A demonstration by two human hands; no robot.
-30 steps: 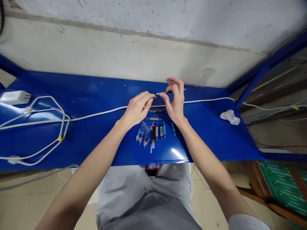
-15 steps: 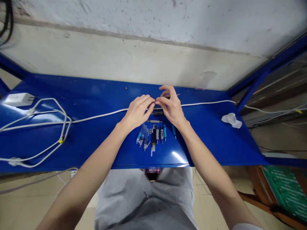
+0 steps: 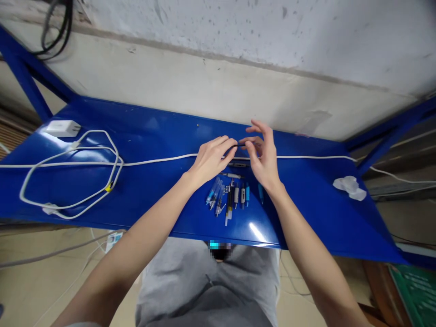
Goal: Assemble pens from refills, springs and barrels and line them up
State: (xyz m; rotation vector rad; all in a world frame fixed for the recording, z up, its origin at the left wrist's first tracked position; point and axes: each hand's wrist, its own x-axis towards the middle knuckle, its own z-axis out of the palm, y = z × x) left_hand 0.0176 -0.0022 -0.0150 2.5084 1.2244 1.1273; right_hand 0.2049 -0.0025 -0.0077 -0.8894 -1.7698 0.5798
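Above the table, a thin dark rod, like a pen refill (image 3: 241, 145), spans the gap between my two hands. My left hand (image 3: 214, 156) pinches its left end with thumb and fingertips. On the other end, my right hand (image 3: 264, 154) closes thumb and index finger, its other fingers raised. Just below lie a dark pen barrel (image 3: 239, 165) and a grey-gripped one (image 3: 234, 175). Nearer me are clear pen barrels (image 3: 215, 193), several refills (image 3: 229, 206), grey grip sections (image 3: 236, 194) and blue ones (image 3: 247, 193). Another blue piece (image 3: 260, 193) sits beside my right wrist.
A white cable (image 3: 156, 160) runs across the blue table (image 3: 306, 204) behind my hands and coils at left. Near it is a white charger (image 3: 63, 128). Crumpled clear plastic (image 3: 349, 187) lies at right. The wall (image 3: 190, 81) rises behind the table.
My hands have drawn slightly apart, exposing the dark rod between them. The whole view has shifted, so the table's things appear further right. The loose pen parts stay in their rows.
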